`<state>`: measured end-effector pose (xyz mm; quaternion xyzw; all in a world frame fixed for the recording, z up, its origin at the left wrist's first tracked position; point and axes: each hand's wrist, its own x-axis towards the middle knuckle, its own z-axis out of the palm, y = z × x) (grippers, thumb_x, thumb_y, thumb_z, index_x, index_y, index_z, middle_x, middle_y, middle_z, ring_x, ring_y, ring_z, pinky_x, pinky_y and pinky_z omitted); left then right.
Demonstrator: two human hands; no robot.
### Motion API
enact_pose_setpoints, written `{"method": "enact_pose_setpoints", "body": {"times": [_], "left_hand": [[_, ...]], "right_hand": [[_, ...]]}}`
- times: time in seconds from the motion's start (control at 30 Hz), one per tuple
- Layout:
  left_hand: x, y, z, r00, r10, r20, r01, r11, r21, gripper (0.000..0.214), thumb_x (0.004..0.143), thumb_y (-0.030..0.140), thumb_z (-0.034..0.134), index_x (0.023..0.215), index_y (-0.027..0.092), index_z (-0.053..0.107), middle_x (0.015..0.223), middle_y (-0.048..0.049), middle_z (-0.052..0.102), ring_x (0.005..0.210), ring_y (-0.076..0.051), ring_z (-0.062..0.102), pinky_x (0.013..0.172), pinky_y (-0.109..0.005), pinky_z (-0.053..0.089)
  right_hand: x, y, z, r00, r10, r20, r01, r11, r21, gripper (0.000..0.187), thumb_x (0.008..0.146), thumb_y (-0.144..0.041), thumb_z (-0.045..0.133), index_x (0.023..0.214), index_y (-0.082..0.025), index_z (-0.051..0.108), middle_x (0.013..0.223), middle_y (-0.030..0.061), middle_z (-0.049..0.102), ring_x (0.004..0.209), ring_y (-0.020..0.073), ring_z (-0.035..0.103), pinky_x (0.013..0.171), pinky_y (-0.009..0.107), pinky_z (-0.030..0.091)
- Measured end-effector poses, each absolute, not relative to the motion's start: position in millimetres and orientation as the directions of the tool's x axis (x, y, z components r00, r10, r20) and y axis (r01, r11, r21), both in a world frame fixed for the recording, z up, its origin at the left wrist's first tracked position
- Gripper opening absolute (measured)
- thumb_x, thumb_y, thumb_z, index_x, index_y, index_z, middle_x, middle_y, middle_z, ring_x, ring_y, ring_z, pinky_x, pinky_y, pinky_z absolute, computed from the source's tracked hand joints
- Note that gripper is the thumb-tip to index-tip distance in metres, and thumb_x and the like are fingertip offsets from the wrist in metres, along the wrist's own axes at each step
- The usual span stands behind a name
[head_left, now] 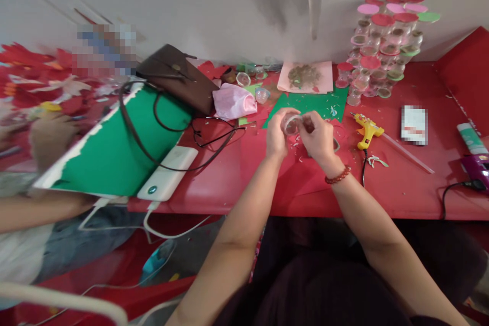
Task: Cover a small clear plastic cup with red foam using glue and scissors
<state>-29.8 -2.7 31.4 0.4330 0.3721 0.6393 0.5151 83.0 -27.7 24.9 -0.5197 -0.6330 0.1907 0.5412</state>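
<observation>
My left hand is wrapped around a small clear plastic cup, tilted so that its round rim faces me. At the right side of that rim, my right hand has its fingertips pinched together. Whether a thin scrap is between those fingertips is too small to see. Under both hands lies red paper with pale clippings on it. Partly hidden beneath my right hand is a grey loop, perhaps a scissor handle. A yellow glue gun with a clear glue stick lies to the right.
Stacked clear cups with coloured discs stand at the back right. A green sheet, a phone-like white card, a brown bag, glasses and a white power bank surround the work area. A co-worker's arm is at left.
</observation>
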Motion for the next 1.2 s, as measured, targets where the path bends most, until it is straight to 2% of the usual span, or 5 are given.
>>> {"method": "enact_pose_setpoints", "body": {"times": [0.3, 0.5, 0.73, 0.97, 1.2], "left_hand": [[-26.6, -11.4, 31.8, 0.009, 0.951, 0.310, -0.263, -0.296, 0.918, 0.036, 0.084, 0.058, 0.074, 0.089, 0.023, 0.072, 0.072, 0.0012, 0.063, 0.058, -0.010, 0.055, 0.056, -0.022, 0.047], [-24.8, -10.1, 30.5, -0.044, 0.945, 0.323, -0.191, -0.325, 0.926, 0.027, 0.081, 0.046, 0.078, 0.091, 0.021, 0.074, 0.076, 0.0018, 0.067, 0.058, -0.009, 0.057, 0.056, -0.022, 0.048], [-26.9, -12.9, 33.1, -0.069, 0.937, 0.342, -0.096, -0.347, 0.933, 0.016, 0.080, 0.035, 0.077, 0.087, 0.021, 0.077, 0.081, -0.0005, 0.071, 0.062, -0.010, 0.058, 0.059, -0.022, 0.047], [-25.5, -13.4, 34.8, -0.047, 0.958, 0.283, -0.207, -0.286, 0.936, 0.019, 0.080, 0.040, 0.074, 0.084, 0.021, 0.074, 0.067, 0.0014, 0.065, 0.053, -0.010, 0.054, 0.057, -0.024, 0.046], [-28.2, -7.8, 38.9, -0.129, 0.971, 0.203, -0.432, -0.239, 0.870, 0.031, 0.079, 0.054, 0.070, 0.087, 0.025, 0.068, 0.086, -0.0038, 0.071, 0.067, -0.014, 0.059, 0.056, -0.025, 0.045]], "right_hand": [[89.4, -23.3, 23.1, 0.201, 0.839, 0.506, 0.602, 0.302, -0.739, 0.019, 0.099, -0.033, 0.060, 0.086, -0.021, 0.065, 0.078, 0.0037, 0.075, 0.069, 0.0156, 0.067, 0.067, 0.026, 0.047], [90.3, -25.4, 23.1, 0.080, 0.813, 0.577, 0.697, 0.368, -0.616, 0.026, 0.104, -0.024, 0.047, 0.085, -0.020, 0.065, 0.078, 0.0052, 0.072, 0.071, 0.0161, 0.064, 0.067, 0.027, 0.042], [93.1, -25.2, 26.0, 0.099, 0.827, 0.553, 0.705, 0.334, -0.625, 0.015, 0.095, -0.020, 0.059, 0.080, -0.020, 0.063, 0.074, 0.0040, 0.071, 0.067, 0.0160, 0.064, 0.064, 0.027, 0.040], [91.6, -20.6, 28.8, 0.265, 0.887, 0.379, 0.373, 0.268, -0.888, 0.015, 0.090, -0.022, 0.060, 0.075, -0.022, 0.060, 0.067, -0.0004, 0.069, 0.060, 0.0132, 0.065, 0.060, 0.024, 0.047], [93.6, -14.0, 31.5, 0.317, 0.939, 0.132, 0.031, 0.129, -0.991, 0.025, 0.095, -0.030, 0.059, 0.072, -0.021, 0.058, 0.059, -0.0025, 0.065, 0.048, 0.0111, 0.062, 0.051, 0.023, 0.050]]}}
